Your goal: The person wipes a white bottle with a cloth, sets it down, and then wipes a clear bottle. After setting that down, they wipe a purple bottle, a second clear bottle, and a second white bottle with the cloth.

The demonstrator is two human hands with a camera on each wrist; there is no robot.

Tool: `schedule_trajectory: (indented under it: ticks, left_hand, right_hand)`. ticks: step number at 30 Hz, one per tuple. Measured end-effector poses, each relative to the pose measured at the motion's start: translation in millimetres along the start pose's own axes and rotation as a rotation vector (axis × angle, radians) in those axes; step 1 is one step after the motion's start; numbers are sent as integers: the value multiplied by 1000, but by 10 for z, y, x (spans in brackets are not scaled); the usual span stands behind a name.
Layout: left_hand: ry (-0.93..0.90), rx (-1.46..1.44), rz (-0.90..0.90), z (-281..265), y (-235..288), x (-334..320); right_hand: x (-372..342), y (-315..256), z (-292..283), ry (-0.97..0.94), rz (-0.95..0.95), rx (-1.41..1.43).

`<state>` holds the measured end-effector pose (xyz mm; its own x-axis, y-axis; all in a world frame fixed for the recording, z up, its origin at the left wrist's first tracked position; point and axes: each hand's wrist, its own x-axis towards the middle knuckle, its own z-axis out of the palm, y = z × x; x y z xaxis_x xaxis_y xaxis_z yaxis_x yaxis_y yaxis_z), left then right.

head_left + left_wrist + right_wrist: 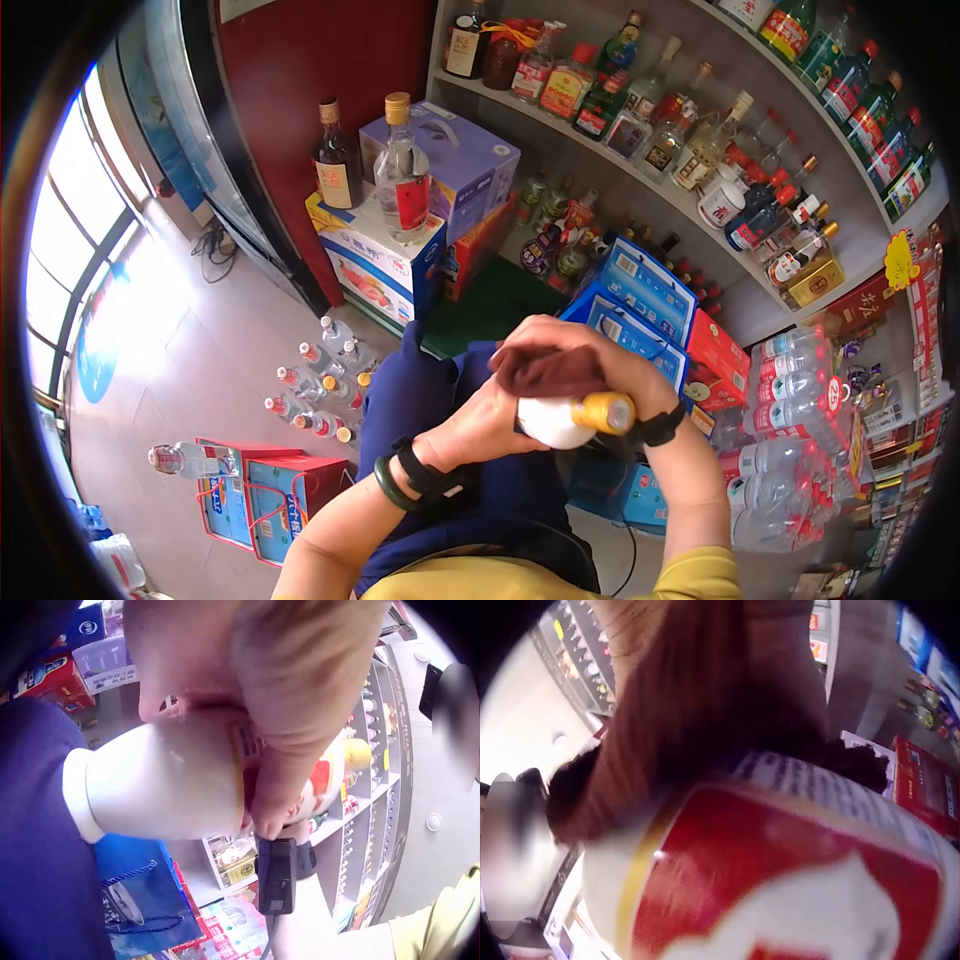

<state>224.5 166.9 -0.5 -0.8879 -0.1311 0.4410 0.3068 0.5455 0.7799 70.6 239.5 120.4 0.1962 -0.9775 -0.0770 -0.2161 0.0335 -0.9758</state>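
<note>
A white bottle (550,424) with a gold cap (592,411) lies tilted over the person's lap. My left hand (474,424) grips its body; in the left wrist view the fingers wrap round the bottle (165,780), whose white base points left. The right hand (628,372) holds a brown cloth (548,371) over the bottle's upper side. Seen from the right wrist, the cloth (682,712) presses on the glossy surface beside a red and white label (705,862). Part of the right hand's fingers is hidden behind the cloth.
Several clear bottles (318,424) stand on the floor at the left, near red-and-blue gift boxes (275,500). Ahead, two bottles stand on a white carton (375,262). Blue gift bags (640,290), packed water bottles (790,400) and a liquor shelf (560,120) line the right.
</note>
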Motion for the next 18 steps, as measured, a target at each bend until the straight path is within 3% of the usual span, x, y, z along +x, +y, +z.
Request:
schedule_trajectory:
  ticks: [1, 4, 5, 7, 8, 9, 11, 12, 13, 15, 16, 18]
  left_hand:
    - [-24, -151, -2, 82, -81, -45]
    - [382, 343, 363, 100, -124, -129]
    - [379, 335, 366, 94, -108, -108]
    - [-83, -282, -15, 85, -92, -80]
    - [-81, -450, -160, 146, -108, -106]
    - [-79, -455, -155, 155, -110, -87]
    - [-120, -455, -142, 139, -122, -41]
    - [-132, 9, 14, -59, 64, 35]
    - [-174, -142, -14, -42, -10, 38]
    - [-31, -220, -132, 8, -29, 12]
    - [-18, -144, -97, -11, -11, 17]
    - [13, -158, -117, -22, 15, 34]
  right_hand:
    - [68, 50, -11, -77, -180, -251]
    - [152, 91, -34, -400, -159, -447]
    - [125, 97, -61, -394, -152, -445]
    - [51, 149, -131, -348, -126, -382]
    - [-4, 201, -159, -317, -97, -325]
    - [-71, 223, -166, -317, -92, -329]
    - [-232, 266, -121, -84, 34, 56]
    - [-325, 235, -32, 55, 86, 264]
    - [-368, 278, 13, 143, 28, 266]
    - [-488, 291, 191, 339, -290, 201]
    - [-513, 478, 206, 440, -224, 312]
    - [-550, 806, 257, 612, -192, 138]
